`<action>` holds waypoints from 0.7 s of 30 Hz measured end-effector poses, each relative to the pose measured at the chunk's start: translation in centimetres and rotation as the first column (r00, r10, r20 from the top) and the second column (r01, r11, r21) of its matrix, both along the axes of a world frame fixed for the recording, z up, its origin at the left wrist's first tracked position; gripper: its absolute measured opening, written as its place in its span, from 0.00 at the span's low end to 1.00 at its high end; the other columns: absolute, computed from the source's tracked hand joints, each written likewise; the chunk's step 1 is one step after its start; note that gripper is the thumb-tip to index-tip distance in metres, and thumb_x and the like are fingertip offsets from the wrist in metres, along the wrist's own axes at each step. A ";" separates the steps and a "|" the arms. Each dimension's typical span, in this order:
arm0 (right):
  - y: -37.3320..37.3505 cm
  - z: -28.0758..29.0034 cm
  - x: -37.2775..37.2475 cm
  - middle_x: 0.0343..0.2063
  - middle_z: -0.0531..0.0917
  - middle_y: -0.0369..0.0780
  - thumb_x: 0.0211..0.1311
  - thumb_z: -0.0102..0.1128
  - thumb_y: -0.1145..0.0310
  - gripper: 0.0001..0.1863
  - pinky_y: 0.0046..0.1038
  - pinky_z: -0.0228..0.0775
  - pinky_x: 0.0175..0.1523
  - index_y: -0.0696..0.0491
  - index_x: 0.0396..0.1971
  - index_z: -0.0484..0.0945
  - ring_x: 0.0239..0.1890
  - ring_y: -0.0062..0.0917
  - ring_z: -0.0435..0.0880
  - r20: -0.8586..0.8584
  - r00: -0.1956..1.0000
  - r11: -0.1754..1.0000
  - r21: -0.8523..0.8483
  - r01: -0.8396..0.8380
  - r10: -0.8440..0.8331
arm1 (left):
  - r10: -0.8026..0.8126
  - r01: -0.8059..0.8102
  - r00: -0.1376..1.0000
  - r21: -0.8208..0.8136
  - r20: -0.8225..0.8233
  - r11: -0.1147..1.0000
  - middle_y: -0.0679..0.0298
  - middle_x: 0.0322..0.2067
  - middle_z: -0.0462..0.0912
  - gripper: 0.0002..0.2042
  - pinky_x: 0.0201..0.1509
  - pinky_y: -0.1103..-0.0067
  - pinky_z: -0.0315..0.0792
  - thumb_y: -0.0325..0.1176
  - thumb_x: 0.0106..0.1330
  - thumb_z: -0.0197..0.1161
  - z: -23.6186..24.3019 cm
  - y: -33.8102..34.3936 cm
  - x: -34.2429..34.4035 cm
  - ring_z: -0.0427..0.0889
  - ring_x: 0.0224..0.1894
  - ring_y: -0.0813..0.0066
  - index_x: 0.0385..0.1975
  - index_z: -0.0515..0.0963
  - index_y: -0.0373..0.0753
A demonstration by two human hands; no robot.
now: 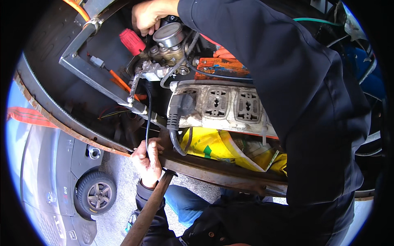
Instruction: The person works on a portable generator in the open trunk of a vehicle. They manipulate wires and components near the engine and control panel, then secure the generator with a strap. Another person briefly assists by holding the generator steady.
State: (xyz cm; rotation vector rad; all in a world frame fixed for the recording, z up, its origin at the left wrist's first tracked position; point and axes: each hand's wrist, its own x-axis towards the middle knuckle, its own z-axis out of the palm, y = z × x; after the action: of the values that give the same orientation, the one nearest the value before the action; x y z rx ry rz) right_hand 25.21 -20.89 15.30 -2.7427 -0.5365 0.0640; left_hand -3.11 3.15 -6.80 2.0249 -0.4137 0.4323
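My left hand [148, 162] is closed at the rusty metal rim [213, 174], and a thin black cable [149, 119] runs down into its fingers. Just below it, a wooden handle [152, 209] slants toward the lower edge. My right arm, in a dark sleeve, crosses from the right to the top. There my right hand [145, 17] has its fingers curled down beside a round pressure gauge [169, 35]; what they grip is hidden. Close under that hand are a red knob [132, 42] and a brass-coloured valve block [172, 56] with a metal lever [134, 86].
A dirty white power strip [221, 104] with a black plug [176, 110] lies right of the valve block. Below it is a yellow printed bag [213, 143]. A square metal bar [98, 82] runs along the left. Beyond the rim stands a grey vehicle [49, 172].
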 end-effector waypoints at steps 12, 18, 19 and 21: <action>1.3 -0.6 5.6 0.29 0.90 0.35 0.68 0.61 0.59 0.12 0.34 0.80 0.36 0.47 0.29 0.88 0.29 0.27 0.88 -0.002 1.000 0.933 -0.360 0.023 -0.026 | 0.022 -0.022 1.000 0.018 -0.013 1.000 0.63 0.21 0.83 0.12 0.31 0.81 0.73 0.33 0.77 0.59 0.4 -0.8 -0.2 0.79 0.25 0.80 0.37 0.85 0.31; 1.6 -0.7 3.4 0.26 0.90 0.36 0.64 0.64 0.63 0.10 0.31 0.78 0.31 0.49 0.26 0.88 0.26 0.27 0.87 0.093 0.996 0.969 -0.245 0.012 0.011 | 0.045 -0.045 0.999 0.029 -0.012 0.999 0.63 0.21 0.83 0.12 0.31 0.81 0.73 0.33 0.77 0.59 0.5 -0.3 -0.4 0.79 0.24 0.80 0.37 0.85 0.31; 1.2 -0.6 3.1 0.26 0.89 0.37 0.63 0.64 0.64 0.09 0.31 0.78 0.30 0.49 0.26 0.88 0.26 0.27 0.87 0.104 0.995 0.976 -0.216 0.021 0.002 | 0.043 -0.043 0.999 0.033 -0.012 0.999 0.63 0.21 0.82 0.12 0.31 0.81 0.73 0.33 0.77 0.59 0.6 -0.5 -0.4 0.79 0.24 0.80 0.37 0.85 0.31; 1.1 -0.5 2.3 0.25 0.89 0.38 0.62 0.65 0.65 0.08 0.31 0.77 0.30 0.50 0.27 0.89 0.25 0.28 0.87 0.155 0.988 0.981 -0.192 0.027 0.003 | 0.050 -0.049 0.999 0.042 -0.012 0.998 0.63 0.21 0.82 0.12 0.31 0.81 0.73 0.33 0.77 0.59 0.8 -0.5 -0.5 0.79 0.24 0.80 0.37 0.85 0.31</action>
State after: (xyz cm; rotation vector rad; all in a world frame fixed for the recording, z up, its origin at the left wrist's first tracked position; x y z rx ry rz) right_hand 27.52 -19.82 14.79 -2.9575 -0.5826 -0.1061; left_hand -3.62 2.68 -5.96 2.0806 -0.3683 0.4443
